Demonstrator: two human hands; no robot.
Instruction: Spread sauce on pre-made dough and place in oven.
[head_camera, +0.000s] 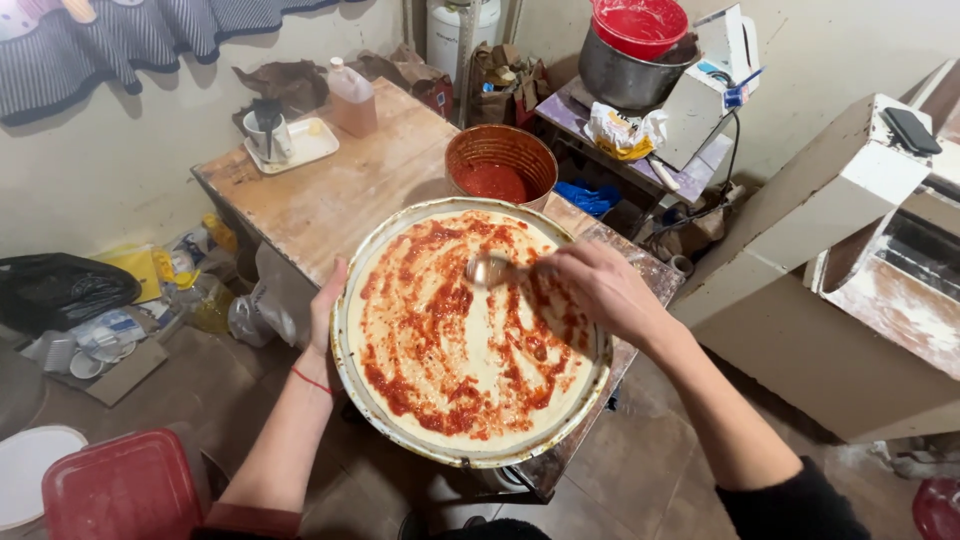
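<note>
The right hand has its fingers curled together around the handle of a spoon, pinching it tight, with the spoon's bowl pressed down into the red sauce just ahead of the fingertips. Under that grip lies a round metal pan filled with pale dough, streaked with sauce in broad swirls. The left hand lies flat against the pan's outer rim, fingers straight and close together, steadying it; a thin red string circles that wrist. Just beyond the spoon hand stands an orange tub with more sauce in it. Further off past the left fingers, a wooden table carries 1 bottle and a small tray.
</note>
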